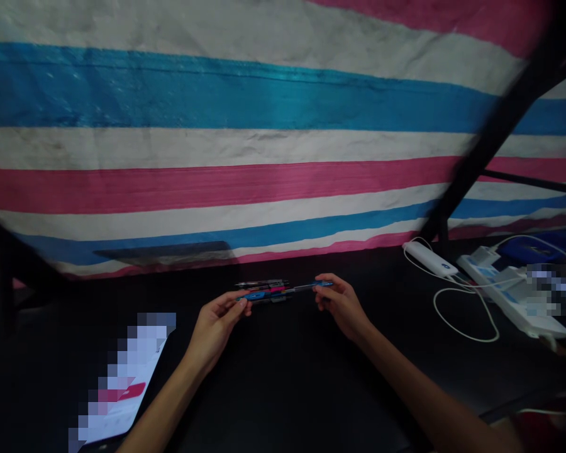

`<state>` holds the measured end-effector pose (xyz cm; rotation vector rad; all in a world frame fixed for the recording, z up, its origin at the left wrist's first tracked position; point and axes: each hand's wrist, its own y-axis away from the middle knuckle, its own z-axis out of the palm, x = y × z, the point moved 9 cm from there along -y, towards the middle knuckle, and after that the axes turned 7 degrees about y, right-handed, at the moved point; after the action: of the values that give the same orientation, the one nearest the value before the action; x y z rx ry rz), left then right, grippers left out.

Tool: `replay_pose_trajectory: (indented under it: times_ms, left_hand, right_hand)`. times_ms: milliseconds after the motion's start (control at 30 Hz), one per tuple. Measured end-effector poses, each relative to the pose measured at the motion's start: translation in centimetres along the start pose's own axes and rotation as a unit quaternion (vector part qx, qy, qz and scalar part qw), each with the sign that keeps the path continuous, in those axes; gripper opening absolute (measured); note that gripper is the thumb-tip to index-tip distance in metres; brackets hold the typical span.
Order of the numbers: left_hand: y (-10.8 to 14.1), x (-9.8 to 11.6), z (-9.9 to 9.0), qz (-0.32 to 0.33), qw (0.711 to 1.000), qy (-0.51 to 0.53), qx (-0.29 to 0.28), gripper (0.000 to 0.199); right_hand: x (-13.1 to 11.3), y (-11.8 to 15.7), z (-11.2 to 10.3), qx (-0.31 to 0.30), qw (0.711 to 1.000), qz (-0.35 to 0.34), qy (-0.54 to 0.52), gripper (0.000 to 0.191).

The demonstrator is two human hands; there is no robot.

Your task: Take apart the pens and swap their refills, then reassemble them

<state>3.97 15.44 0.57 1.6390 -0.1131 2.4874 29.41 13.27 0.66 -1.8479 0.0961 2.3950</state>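
Note:
A slim pen with blue ends [258, 295] stretches level between my two hands above the black tabletop. My left hand [217, 324] pinches its left end between thumb and fingers. At the other end, my right hand [343, 306] grips a small blue piece [324, 284], which may be a cap or the pen's end. A thin pale section shows between them; I cannot tell whether the two blue parts are joined. Right behind the pen lie several other pens [264, 282], one with a pinkish-red part, partly hidden by it.
A phone or tablet with a lit screen [122, 384] lies at left. On the right are a white power strip [523, 302], a white plug-in device [429, 259] and looping white cables. Black frame bars [490, 151] stand before a striped sheet [264, 100].

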Motion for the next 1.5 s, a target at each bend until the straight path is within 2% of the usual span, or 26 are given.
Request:
replay_pose_trajectory:
  times_ms: [1133, 1400, 1500]
  left_hand:
    - [0.2, 0.2, 0.0, -0.006, 1.000, -0.007, 0.013, 0.031]
    - [0.8, 0.0, 2.0, 0.016, 0.995, -0.088, -0.032, 0.023]
    - [1.0, -0.2, 2.6, 0.021, 0.991, -0.123, -0.042, 0.022]
  right_hand:
    - [-0.1, 0.1, -0.2, 0.010, 1.000, 0.005, 0.007, 0.028]
    - [0.1, 0.8, 1.9, -0.065, 0.995, -0.018, 0.068, 0.026]
    - [-0.2, 1.0, 2.3, -0.065, 0.992, -0.033, 0.100, 0.022]
